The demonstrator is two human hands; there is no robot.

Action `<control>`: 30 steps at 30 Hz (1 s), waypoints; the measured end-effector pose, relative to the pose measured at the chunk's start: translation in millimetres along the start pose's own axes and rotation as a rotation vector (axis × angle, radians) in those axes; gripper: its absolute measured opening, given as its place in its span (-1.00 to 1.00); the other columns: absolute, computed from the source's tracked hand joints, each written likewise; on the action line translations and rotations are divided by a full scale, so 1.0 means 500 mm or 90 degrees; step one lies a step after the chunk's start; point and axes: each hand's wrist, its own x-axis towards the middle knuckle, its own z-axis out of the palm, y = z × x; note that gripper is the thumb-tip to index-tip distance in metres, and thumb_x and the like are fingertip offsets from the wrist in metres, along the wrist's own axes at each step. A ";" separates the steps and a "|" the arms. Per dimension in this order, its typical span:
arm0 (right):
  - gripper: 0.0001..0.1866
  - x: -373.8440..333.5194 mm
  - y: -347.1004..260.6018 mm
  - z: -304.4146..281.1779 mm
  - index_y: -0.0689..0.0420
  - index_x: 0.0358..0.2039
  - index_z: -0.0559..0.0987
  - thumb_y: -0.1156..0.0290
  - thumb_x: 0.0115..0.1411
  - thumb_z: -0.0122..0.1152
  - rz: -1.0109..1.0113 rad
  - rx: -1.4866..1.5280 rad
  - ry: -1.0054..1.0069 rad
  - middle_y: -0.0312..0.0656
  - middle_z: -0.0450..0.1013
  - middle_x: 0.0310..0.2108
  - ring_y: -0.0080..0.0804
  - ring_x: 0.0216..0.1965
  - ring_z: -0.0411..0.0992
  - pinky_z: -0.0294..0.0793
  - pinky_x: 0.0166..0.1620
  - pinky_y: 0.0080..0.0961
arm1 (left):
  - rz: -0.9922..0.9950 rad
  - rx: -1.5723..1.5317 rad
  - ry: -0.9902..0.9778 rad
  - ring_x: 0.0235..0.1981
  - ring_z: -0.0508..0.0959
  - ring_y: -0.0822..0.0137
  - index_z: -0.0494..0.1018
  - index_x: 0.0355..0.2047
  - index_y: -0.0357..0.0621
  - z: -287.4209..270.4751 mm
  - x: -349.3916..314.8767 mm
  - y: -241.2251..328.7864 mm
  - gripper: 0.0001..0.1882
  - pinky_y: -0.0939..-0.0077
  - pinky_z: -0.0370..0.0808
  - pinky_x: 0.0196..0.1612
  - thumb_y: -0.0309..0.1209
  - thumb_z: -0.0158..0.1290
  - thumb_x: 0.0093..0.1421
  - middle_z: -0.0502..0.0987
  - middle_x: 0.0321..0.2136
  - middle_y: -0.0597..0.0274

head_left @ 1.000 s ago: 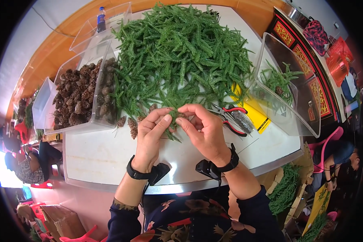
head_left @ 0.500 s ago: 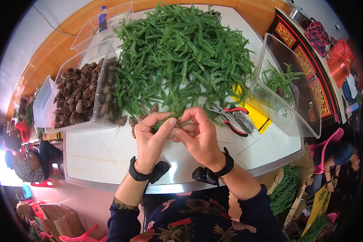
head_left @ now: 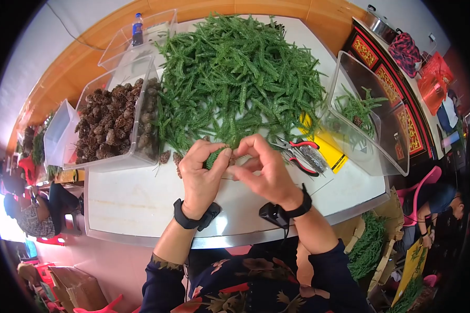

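Observation:
Low over the near part of the table, my left hand (head_left: 200,172) pinches a green artificial pine sprig (head_left: 213,158) between thumb and fingers. My right hand (head_left: 268,171) meets it from the other side, fingers curled close to the left fingertips. A brownish bit, perhaps a pine cone, shows between the two hands; what the right fingers grip is mostly hidden. Loose pine cones (head_left: 165,157) lie just left of my left hand. Right of my hands are pliers (head_left: 304,144) with red and black handles, beside a clear packet of thin wires (head_left: 314,157).
A large heap of green sprigs (head_left: 240,73) covers the far table. Left stands a clear bin of pine cones (head_left: 107,122); right, a clear bin (head_left: 397,156) with a few sprigs. A yellow sheet (head_left: 330,148) lies beneath the pliers. Other people sit at both sides.
My right hand has drawn slightly right, its thumb and index finger a little farther apart. The left hand keeps its pinch on the sprig. The view has shifted slightly.

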 end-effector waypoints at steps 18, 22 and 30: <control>-0.85 -0.005 -0.023 0.010 0.26 -0.23 0.54 0.46 0.23 0.19 -0.041 0.119 0.144 -0.33 0.43 -0.46 -0.74 -0.58 0.33 0.26 -0.59 -0.77 | 0.009 -0.057 -0.089 -0.49 0.48 0.32 0.53 -0.37 -0.29 0.007 -0.013 0.010 -0.90 0.49 0.40 -0.39 -0.54 0.17 0.08 0.47 -0.53 0.16; -0.86 -0.001 -0.048 -0.023 0.27 -0.26 0.53 0.47 0.23 0.18 0.113 0.048 0.139 -0.36 0.41 -0.52 -0.74 -0.62 0.31 0.25 -0.59 -0.77 | 0.008 -0.079 -0.154 -0.47 0.49 0.27 0.53 -0.36 -0.28 0.016 -0.020 0.012 -0.89 0.47 0.40 -0.38 -0.53 0.17 0.08 0.48 -0.50 0.13; -0.88 -0.015 -0.036 -0.065 0.22 -0.27 0.51 0.44 0.25 0.16 0.193 -0.012 -0.022 -0.47 0.30 -0.70 -0.76 -0.69 0.20 0.15 -0.63 -0.74 | 0.035 -0.086 -0.217 -0.45 0.50 0.25 0.54 -0.32 -0.27 0.020 -0.021 0.014 -0.85 0.46 0.42 -0.35 -0.51 0.19 0.08 0.49 -0.48 0.12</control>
